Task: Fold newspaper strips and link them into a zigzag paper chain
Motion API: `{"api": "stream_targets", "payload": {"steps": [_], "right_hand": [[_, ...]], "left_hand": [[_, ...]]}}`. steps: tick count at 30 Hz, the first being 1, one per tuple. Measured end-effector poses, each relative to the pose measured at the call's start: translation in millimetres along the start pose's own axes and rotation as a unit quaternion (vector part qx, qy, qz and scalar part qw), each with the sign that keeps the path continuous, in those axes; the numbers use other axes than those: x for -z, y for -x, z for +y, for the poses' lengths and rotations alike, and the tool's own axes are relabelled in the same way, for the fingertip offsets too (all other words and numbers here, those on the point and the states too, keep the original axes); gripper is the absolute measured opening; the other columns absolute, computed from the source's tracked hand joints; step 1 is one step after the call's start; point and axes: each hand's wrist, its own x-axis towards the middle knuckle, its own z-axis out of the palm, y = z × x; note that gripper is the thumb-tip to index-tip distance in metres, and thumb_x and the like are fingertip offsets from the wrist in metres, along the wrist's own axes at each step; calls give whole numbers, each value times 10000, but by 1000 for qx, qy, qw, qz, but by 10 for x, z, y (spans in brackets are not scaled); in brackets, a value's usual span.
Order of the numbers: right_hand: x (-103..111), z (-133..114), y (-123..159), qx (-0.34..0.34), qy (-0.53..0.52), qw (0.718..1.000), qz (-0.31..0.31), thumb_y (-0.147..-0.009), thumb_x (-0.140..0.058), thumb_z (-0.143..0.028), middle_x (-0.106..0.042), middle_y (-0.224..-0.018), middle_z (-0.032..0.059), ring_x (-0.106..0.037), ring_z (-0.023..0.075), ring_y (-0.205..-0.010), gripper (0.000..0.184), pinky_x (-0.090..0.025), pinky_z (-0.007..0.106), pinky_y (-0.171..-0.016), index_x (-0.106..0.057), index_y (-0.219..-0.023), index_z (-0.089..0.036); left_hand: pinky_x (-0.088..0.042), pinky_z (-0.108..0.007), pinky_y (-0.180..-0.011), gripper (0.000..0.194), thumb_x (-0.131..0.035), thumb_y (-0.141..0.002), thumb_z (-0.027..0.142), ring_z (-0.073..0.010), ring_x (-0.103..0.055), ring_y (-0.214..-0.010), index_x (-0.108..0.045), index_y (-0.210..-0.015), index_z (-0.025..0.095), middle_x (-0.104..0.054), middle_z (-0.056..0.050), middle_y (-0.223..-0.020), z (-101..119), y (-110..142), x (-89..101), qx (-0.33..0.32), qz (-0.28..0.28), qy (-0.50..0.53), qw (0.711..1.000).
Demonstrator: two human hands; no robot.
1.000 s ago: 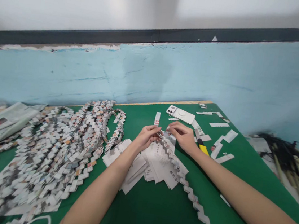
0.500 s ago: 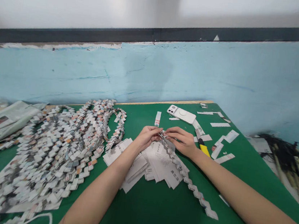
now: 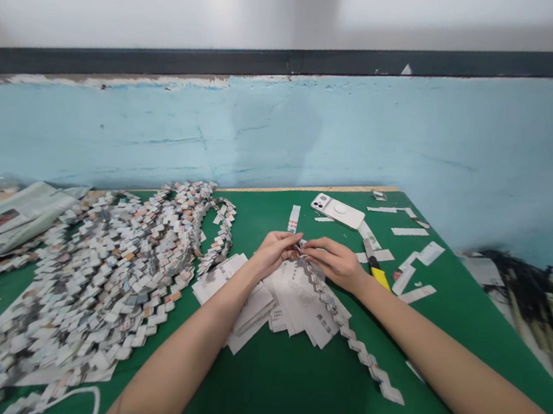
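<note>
— Beginning from the largest?
— Across the upper frame, a wall [image 3: 391, 134], blue in its lower part. Below, a green worktop [image 3: 277, 402].

— And on top of that?
— At left of the frame, a big heap of folded paper chains [image 3: 112, 267]. Under the hands, at centre, spread paper sheets [image 3: 289, 306].

— State of the hands?
— Near the centre of the frame, left hand [image 3: 276, 250] pinching the upper end of a zigzag paper chain [image 3: 356, 345] with thumb and finger; right hand [image 3: 334, 264] gripping the same end with its fingertips. Exact fold between them too small to tell.

— Rest of this chain?
— Over the sheets, toward the lower right, between both forearms.

— Smaller things?
— Above the right hand, a white phone [image 3: 339, 211]; just beside the right forearm [image 3: 443, 362], a cutter with yellow handle [image 3: 379, 275]; farther right, paper strips [image 3: 409, 232].

— Possible trouble?
— Perhaps loosening of the end folds, from too light or uneven pinching. Also, perhaps, twisting of the tail, from brushing by the right forearm.
</note>
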Motion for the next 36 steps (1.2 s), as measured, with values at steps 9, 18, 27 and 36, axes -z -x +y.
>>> {"api": "stream_targets", "payload": {"steps": [9, 18, 27, 36], "right_hand": [[-7, -4, 31, -35, 28, 998, 49, -994, -610, -196, -726, -1136, 127, -724, 241, -1010, 281, -631, 396, -899, -708, -1251, -252], [-7, -19, 34, -71, 41, 995, 64, -983, -636, -241, -727, -1111, 110, -735, 240, -983, 257, -643, 388, -899, -745, -1211, -285], [12, -44, 11, -67, 41, 995, 63, -984, -633, -233, -750, -1094, 111, -745, 243, -971, 235, -649, 386, -897, -751, -1185, -262], [-25, -35, 18, -85, 30, 993, 78, -983, -633, -227, -755, -1095, 105, -748, 249, -968, 216, -649, 402, -903, -759, -1156, -255]], "left_hand": [[-451, -216, -626, 411, -946, -635, 313, -105, -636, -654, -760, -925, 89, -716, -66, -784, 72, 72, 7, -11, -31, 21, 999], [-424, -229, -594, 452, -969, -576, 291, -110, -613, -621, -760, -926, 97, -685, -42, -716, 43, 67, -28, -36, -21, 0, 999], [-440, -237, -611, 461, -972, -569, 304, -113, -618, -628, -757, -919, 96, -686, -38, -706, 34, 61, -46, -49, -15, -1, 999], [-425, -237, -584, 479, -964, -580, 348, -107, -595, -591, -757, -933, 100, -687, -39, -691, -4, 38, -25, -70, 0, -31, 997]]}}
